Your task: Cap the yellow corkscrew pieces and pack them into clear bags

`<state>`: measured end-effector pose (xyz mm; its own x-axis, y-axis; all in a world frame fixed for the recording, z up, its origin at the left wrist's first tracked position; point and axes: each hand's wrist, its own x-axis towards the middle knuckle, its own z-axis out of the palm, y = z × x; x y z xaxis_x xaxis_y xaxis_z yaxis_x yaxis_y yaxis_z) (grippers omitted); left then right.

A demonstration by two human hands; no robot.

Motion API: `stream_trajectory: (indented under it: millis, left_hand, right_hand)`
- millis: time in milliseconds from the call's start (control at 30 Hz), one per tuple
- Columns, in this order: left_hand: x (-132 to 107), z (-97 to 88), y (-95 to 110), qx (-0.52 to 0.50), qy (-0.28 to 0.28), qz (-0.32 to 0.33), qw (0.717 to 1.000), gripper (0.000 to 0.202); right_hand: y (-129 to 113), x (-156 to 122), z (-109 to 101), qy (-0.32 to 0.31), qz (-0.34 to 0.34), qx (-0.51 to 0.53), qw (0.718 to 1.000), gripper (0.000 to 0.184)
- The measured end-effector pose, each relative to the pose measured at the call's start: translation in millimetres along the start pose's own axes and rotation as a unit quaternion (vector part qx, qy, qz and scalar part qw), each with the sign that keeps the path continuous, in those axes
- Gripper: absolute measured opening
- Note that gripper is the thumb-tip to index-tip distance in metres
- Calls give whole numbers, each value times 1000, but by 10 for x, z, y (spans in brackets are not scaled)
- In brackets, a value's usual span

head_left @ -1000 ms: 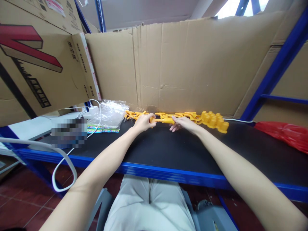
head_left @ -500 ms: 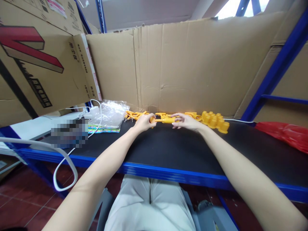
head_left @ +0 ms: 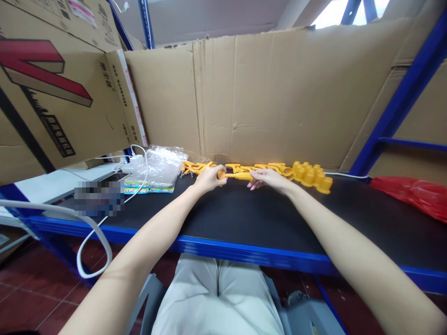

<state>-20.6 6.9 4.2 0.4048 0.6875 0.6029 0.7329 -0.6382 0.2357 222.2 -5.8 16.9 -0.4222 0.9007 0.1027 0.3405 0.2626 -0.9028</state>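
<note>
Between my two hands, a yellow plastic piece (head_left: 241, 176) with a thin shaft and a thicker ribbed body lies level above the black worktop (head_left: 230, 218). My left hand (head_left: 210, 179) is closed round its rounded left end. The fingers of my right hand (head_left: 263, 178) are closed on the right end of the thicker body. Behind my hands, more yellow plastic parts (head_left: 275, 166) lie in a row along the cardboard. Several yellow cups (head_left: 307, 173) stand upside down to the right. Left of my left hand are yellow pieces with small metal spirals (head_left: 188, 168).
Clear plastic bags (head_left: 162, 163) lie on colourful packets (head_left: 150, 188) at the left. A white cable (head_left: 101, 228) hangs over the blue front edge (head_left: 244, 249). Red plastic (head_left: 412, 193) lies at the right. A cardboard sheet (head_left: 279, 97) closes off the back.
My right hand has shifted slightly left along the yellow piece, and its fingers have closed more tightly on the right end. My left hand stays nearly where it was.
</note>
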Motion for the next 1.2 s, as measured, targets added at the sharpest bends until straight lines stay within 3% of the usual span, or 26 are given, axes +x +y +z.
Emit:
stream_trajectory:
  millis: [233, 800, 900, 967, 1100, 1200]
  left_hand:
    - [-1, -2, 29, 4, 11, 14, 1000, 21]
    - [4, 17, -6, 21, 6, 4, 1000, 22]
    - [-1, 4, 18, 26, 3, 0, 1000, 24]
    - [-8, -9, 47, 17, 5, -4, 1000, 37]
    - [-24, -21, 99, -40, 4, -5, 999, 74]
    - [-25, -5, 79, -52, -6, -3, 999, 64]
  right_hand:
    - [-9, 14, 52, 27, 37, 45, 998, 46]
    - [6, 33, 83, 23, 81, 111, 990, 45]
    - [3, 40, 109, 23, 91, 157, 983, 39]
    - [-12, 47, 112, 31, 96, 222, 970, 30]
    - [-63, 57, -28, 119, 87, 329, 933, 18]
    - [-30, 73, -285, 272, 27, 333, 902, 16]
